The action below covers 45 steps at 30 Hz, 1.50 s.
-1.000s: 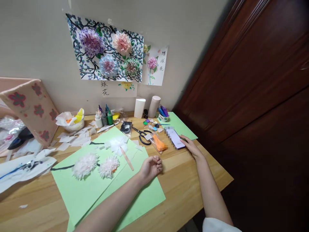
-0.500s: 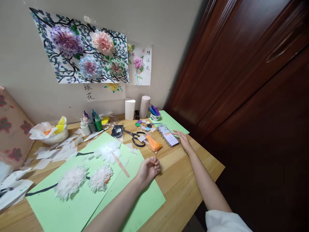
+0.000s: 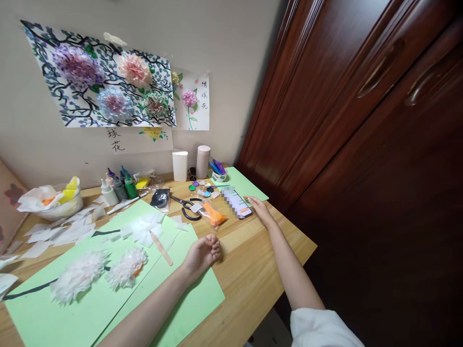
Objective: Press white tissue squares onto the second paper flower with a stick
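My left hand (image 3: pixel 203 254) rests at the edge of the green paper (image 3: pixel 202 289), its fingers curled inward and nothing visible in them. Beside the lit screen of a phone (image 3: pixel 239 204) lies my right hand (image 3: pixel 259 210), fingers stretched out, the tips at the phone's right edge. Two fluffy white paper flowers (image 3: pixel 80 277) lie on the paper along a black painted stem (image 3: pixel 32 289). Farther back on it, thin white tissue pieces (image 3: pixel 146 226) sit by a wooden craft stick (image 3: pixel 161 248).
Black-handled scissors (image 3: pixel 188 207), an orange clay packet (image 3: pixel 214 214) and a black packet (image 3: pixel 159 198) lie mid-table. Paint bottles (image 3: pixel 119 187), a tissue-filled bowl (image 3: pixel 54 207) and two upright containers (image 3: pixel 203 161) stand near the wall. A dark wooden wardrobe (image 3: pixel 347 120) borders the right side.
The view has swung right, so everything sits farther left in it. The phone's screen shows different content. My left hand stays curled, and my right hand stays beside the phone.
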Each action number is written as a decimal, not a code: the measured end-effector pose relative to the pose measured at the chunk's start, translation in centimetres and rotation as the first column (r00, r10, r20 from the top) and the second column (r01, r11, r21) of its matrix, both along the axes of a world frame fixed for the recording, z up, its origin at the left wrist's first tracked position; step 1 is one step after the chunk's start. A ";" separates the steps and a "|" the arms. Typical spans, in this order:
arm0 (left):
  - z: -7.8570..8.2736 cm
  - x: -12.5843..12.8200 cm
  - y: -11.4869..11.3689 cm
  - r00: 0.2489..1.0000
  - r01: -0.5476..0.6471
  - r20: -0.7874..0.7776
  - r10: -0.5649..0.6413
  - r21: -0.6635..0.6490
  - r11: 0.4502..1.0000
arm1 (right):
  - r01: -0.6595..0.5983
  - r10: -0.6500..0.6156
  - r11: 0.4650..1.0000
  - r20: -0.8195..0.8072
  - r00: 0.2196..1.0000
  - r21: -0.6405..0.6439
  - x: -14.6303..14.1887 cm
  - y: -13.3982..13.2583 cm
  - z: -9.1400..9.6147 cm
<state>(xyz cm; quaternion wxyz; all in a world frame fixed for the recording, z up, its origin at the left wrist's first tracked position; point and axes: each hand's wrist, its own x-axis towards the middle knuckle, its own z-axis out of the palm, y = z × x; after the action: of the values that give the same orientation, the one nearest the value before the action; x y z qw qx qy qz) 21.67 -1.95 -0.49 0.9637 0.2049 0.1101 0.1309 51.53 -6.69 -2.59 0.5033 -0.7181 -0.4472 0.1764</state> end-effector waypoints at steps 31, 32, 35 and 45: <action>-0.3 0.0 0.6 1.000 -0.004 0.011 0.008 -0.320 0.947 | 0.049 -0.060 0.998 0.312 0.948 0.040 -3.3 1.4 1.7; -0.4 0.1 0.7 1.000 0.000 0.019 0.007 -0.329 0.944 | 0.044 -0.047 0.999 0.373 0.927 0.017 -3.7 1.7 1.6; -0.6 0.1 0.8 0.999 0.002 0.032 0.010 -0.354 0.935 | 0.041 -0.007 0.997 0.488 0.873 -0.059 -4.1 2.4 1.5; -0.3 0.0 0.8 1.000 -0.005 0.023 0.014 -0.368 0.930 | 0.099 -0.076 0.995 0.524 0.849 -0.016 -3.7 2.5 1.5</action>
<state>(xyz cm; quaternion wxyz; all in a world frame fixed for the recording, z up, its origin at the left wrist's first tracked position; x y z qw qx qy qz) 21.70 -1.15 -0.80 0.9857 0.0186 0.1215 0.1154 47.83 -4.14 -1.13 0.3550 -0.7691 -0.5301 -0.0386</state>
